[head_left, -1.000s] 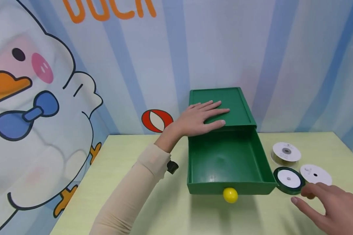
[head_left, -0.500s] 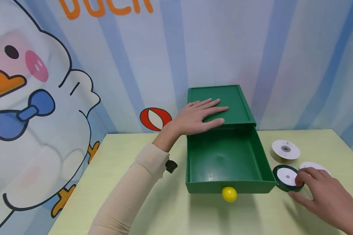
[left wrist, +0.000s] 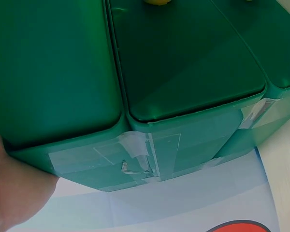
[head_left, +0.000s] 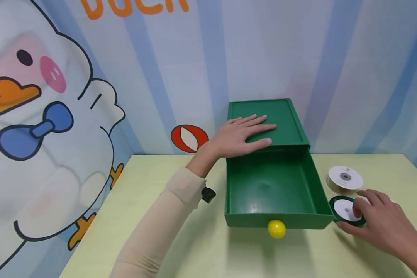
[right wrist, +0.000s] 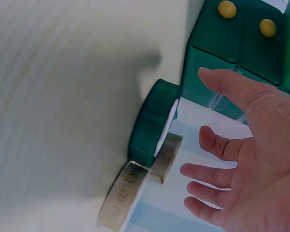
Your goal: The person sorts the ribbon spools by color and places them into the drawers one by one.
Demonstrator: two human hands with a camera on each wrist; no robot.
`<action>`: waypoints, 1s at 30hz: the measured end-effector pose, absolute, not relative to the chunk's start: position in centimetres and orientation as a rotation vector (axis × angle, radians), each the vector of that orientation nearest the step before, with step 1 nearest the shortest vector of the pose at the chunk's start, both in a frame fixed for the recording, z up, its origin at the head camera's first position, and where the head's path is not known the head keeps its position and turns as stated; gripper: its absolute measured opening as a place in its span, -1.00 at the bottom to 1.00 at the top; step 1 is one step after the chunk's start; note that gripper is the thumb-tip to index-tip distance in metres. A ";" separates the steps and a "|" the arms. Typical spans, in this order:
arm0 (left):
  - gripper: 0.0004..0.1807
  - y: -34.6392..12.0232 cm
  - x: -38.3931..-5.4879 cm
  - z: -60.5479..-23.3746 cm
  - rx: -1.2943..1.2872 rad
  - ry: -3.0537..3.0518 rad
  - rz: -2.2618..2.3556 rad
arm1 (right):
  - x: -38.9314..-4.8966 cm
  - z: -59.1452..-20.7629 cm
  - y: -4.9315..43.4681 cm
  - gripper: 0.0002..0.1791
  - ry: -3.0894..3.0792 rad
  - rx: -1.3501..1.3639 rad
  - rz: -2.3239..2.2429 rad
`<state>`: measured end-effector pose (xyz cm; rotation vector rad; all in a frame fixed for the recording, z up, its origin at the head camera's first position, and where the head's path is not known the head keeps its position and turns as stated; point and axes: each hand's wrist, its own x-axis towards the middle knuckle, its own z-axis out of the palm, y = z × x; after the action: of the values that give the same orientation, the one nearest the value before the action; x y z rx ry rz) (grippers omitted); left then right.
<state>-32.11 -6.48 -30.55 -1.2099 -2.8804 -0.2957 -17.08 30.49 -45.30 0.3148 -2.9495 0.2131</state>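
Note:
My left hand [head_left: 238, 137] rests with spread fingers on the top of a green drawer cabinet [head_left: 281, 119]; the left wrist view shows part of that hand [left wrist: 17, 188] at the cabinet's edge. The top drawer [head_left: 271, 193] is pulled out, with a yellow ball knob [head_left: 276, 229] on its front. Over a dark green ribbon spool [head_left: 347, 209] is my right hand [head_left: 385, 222], fingers loosely bent. In the right wrist view a gap shows between this hand [right wrist: 261, 159] and the green spool [right wrist: 152, 123]; nothing is in its grasp.
A gold ribbon spool [head_left: 344, 180] with a white face stands behind the green one. Another beige ribbon spool [right wrist: 121, 198] is mostly hidden by my right hand in the head view. Lower drawers carry yellow knobs [right wrist: 227, 9]. A printed curtain [head_left: 264, 50] hangs behind the table [head_left: 153, 173].
My right hand has moved in from the lower right to above the green and beige spools. My left hand stays on the cabinet top. The head view has shifted slightly.

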 end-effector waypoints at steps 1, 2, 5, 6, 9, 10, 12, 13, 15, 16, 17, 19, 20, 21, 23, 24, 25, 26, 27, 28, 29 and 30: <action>-0.32 -6.3 -32.2 -30.6 -1.217 -2.878 -0.296 | -17.1 -45.4 30.5 -0.36 -2.952 0.304 0.214; -0.32 -6.2 -32.2 -30.6 -1.223 -2.877 -0.296 | -17.1 -45.5 30.6 -0.35 -2.958 0.295 0.217; -0.32 -6.0 -32.2 -30.6 -1.234 -2.876 -0.303 | -17.2 -45.8 30.8 -0.32 -2.992 0.280 0.207; -0.33 -6.0 -32.2 -30.7 -1.236 -2.876 -0.305 | -17.3 -45.9 30.9 -0.32 -2.997 0.278 0.203; -0.33 -6.0 -32.1 -30.7 -1.233 -2.880 -0.306 | -17.6 -46.0 31.0 -0.30 -3.000 0.275 0.198; -0.33 -6.1 -32.1 -30.7 -1.230 -2.882 -0.305 | -17.7 -46.0 31.0 -0.30 -2.999 0.276 0.196; -0.34 -6.2 -32.1 -30.6 -1.220 -2.884 -0.301 | -17.9 -46.0 31.0 -0.28 -2.999 0.278 0.203; -0.34 -6.2 -32.1 -30.6 -1.215 -2.884 -0.298 | -18.1 -46.0 31.0 -0.28 -2.998 0.277 0.210; -0.34 -6.2 -32.1 -30.5 -1.215 -2.882 -0.296 | -18.2 -46.0 31.1 -0.27 -2.999 0.273 0.218; -0.34 -6.2 -32.1 -30.5 -1.217 -2.880 -0.296 | -18.3 -46.1 31.1 -0.27 -3.005 0.271 0.220; -0.34 -6.2 -32.1 -30.5 -1.219 -2.880 -0.297 | -18.3 -46.2 31.1 -0.26 -3.012 0.267 0.222; -0.33 -6.2 -32.1 -30.6 -1.225 -2.881 -0.300 | -18.4 -46.4 31.1 -0.26 -3.014 0.267 0.219; -0.33 -6.2 -32.1 -30.6 -1.226 -2.882 -0.302 | -18.4 -46.5 31.1 -0.26 -3.017 0.267 0.216; -0.33 -6.2 -32.1 -30.7 -1.225 -2.885 -0.303 | -18.5 -46.5 31.1 -0.26 -3.018 0.269 0.215; -0.34 -6.3 -32.1 -30.7 -1.221 -2.889 -0.304 | -18.6 -46.6 31.1 -0.26 -3.019 0.270 0.210; -0.34 -6.3 -32.1 -30.8 -1.219 -2.891 -0.302 | -18.6 -46.7 31.1 -0.26 -3.020 0.274 0.210; -0.34 -6.3 -32.1 -30.8 -1.217 -2.892 -0.301 | -18.7 -46.7 31.1 -0.26 -3.019 0.274 0.210; -0.34 -6.3 -32.1 -30.8 -1.214 -2.893 -0.300 | -18.8 -46.7 31.1 -0.26 -3.022 0.273 0.210; -0.34 -6.3 -32.2 -30.8 -1.211 -2.893 -0.297 | -18.8 -46.8 31.0 -0.26 -3.022 0.273 0.209; -0.34 -6.3 -32.2 -30.7 -1.209 -2.893 -0.294 | -18.9 -46.9 31.1 -0.26 -3.024 0.274 0.210; -0.33 -6.3 -32.2 -30.7 -1.205 -2.893 -0.289 | -18.9 -47.0 31.1 -0.26 -3.025 0.276 0.210; -0.33 -6.3 -32.2 -30.7 -1.201 -2.893 -0.288 | -18.9 -47.1 31.1 -0.27 -3.024 0.278 0.212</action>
<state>-32.21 -6.32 -30.69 -1.2009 -2.8927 -0.2877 -18.90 31.08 -47.07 0.2782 -3.0241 0.2117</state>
